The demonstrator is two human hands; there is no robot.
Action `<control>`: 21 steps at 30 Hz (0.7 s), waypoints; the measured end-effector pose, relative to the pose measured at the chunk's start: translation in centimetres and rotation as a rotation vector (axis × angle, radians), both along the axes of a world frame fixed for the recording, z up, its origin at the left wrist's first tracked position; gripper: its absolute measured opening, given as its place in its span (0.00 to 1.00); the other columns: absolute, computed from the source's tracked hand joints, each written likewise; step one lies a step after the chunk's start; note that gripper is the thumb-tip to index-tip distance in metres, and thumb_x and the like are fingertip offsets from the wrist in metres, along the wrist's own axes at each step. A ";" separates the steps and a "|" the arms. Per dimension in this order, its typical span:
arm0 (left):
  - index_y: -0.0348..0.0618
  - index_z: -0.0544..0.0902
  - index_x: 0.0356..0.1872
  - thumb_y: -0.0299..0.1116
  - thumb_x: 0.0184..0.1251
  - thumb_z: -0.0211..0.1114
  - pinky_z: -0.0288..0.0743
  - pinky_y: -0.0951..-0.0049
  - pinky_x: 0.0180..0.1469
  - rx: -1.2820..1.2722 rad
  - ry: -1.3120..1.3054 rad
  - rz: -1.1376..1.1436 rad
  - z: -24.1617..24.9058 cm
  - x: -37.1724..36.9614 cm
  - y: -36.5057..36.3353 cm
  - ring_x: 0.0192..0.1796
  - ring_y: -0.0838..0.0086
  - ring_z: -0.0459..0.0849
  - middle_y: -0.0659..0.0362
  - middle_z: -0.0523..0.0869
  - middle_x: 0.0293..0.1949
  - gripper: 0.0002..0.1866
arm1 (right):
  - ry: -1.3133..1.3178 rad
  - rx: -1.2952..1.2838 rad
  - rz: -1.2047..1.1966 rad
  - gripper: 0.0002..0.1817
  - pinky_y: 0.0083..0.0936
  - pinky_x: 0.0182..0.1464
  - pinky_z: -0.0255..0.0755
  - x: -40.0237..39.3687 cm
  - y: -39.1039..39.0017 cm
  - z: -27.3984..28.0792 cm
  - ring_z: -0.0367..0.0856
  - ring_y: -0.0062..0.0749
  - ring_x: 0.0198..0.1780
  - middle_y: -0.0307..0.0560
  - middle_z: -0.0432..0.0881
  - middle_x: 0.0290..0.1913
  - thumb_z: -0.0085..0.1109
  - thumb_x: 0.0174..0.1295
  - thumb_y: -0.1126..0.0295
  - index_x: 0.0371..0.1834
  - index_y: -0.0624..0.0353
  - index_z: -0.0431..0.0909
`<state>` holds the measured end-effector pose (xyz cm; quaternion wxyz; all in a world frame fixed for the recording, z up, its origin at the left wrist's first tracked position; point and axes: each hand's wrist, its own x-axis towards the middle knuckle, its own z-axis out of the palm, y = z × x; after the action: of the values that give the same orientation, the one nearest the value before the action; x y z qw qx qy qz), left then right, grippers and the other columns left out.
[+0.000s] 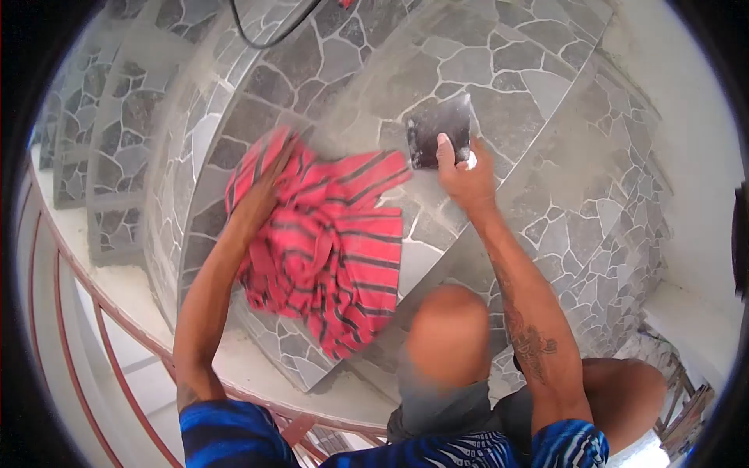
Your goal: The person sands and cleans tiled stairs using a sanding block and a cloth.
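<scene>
A red cloth with dark stripes [343, 249] lies bunched on the stone-patterned step [335, 70]. My left hand [277, 168] is on the upper left part of the cloth, its fingers partly hidden in the folds. My right hand [466, 173] holds a dark square plate with whitish smears [437, 129] over the step, the thumb on its upper face and the other fingers mostly out of sight. The plate is just to the right of the cloth's upper end.
Curved lower steps [129, 156] run down at the left beside a reddish-brown railing [101, 300]. A white wall [671, 70] stands at the right. A dark cable [273, 39] hangs at the top. My knee [449, 331] is near the step edge.
</scene>
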<state>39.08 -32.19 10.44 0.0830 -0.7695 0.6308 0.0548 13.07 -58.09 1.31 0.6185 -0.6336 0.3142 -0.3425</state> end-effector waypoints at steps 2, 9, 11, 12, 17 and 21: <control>0.43 0.53 0.84 0.09 0.56 0.55 0.47 0.63 0.86 0.029 0.333 0.237 1.3 -0.1 1.5 0.86 0.56 0.50 0.50 0.51 0.85 0.50 | 0.000 -0.055 -0.009 0.13 0.21 0.37 0.75 0.3 0.4 0.3 0.83 0.20 0.35 0.40 0.86 0.33 0.63 0.72 0.64 0.48 0.65 0.83; 0.45 0.55 0.83 0.23 0.73 0.54 0.64 0.62 0.77 -0.051 0.515 0.291 -2.0 2.0 -11.2 0.77 0.52 0.70 0.46 0.55 0.84 0.38 | 0.022 -0.031 0.017 0.15 0.33 0.40 0.79 -0.2 0.2 0.9 0.89 0.41 0.38 0.52 0.90 0.37 0.62 0.70 0.64 0.52 0.63 0.83; 0.45 0.57 0.83 0.22 0.70 0.56 0.62 0.63 0.78 -0.017 0.485 0.315 -2.1 0.9 -10.0 0.78 0.53 0.68 0.46 0.55 0.83 0.39 | 0.015 -0.037 0.011 0.14 0.32 0.40 0.79 -0.5 0.0 0.7 0.89 0.40 0.37 0.50 0.89 0.35 0.62 0.70 0.64 0.51 0.63 0.83; 0.44 0.57 0.83 0.21 0.69 0.56 0.61 0.63 0.79 -0.004 0.430 0.284 -3.0 0.9 -5.8 0.79 0.54 0.66 0.46 0.55 0.83 0.40 | 0.025 -0.010 0.010 0.14 0.32 0.40 0.79 -0.4 -0.1 0.5 0.89 0.40 0.36 0.50 0.89 0.35 0.62 0.70 0.63 0.50 0.63 0.83; 0.44 0.52 0.84 0.14 0.60 0.54 0.57 0.63 0.82 0.155 0.221 0.153 -0.2 -2.9 6.8 0.82 0.55 0.60 0.46 0.55 0.83 0.47 | 0.039 0.045 0.031 0.15 0.31 0.40 0.79 -1.0 0.2 1.6 0.88 0.39 0.36 0.50 0.89 0.36 0.62 0.70 0.63 0.49 0.64 0.83; 0.41 0.48 0.84 0.16 0.61 0.53 0.63 0.64 0.78 0.060 0.328 0.272 0.4 -4.0 2.1 0.79 0.52 0.66 0.41 0.60 0.80 0.47 | 0.040 -0.042 0.015 0.15 0.31 0.40 0.79 -0.5 -0.3 1.3 0.87 0.38 0.36 0.50 0.89 0.37 0.62 0.70 0.63 0.49 0.64 0.83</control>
<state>35.12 -30.08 10.86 -0.0060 -0.8256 0.5242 0.2088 12.56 -58.34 2.62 0.6012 -0.6556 0.3143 -0.3316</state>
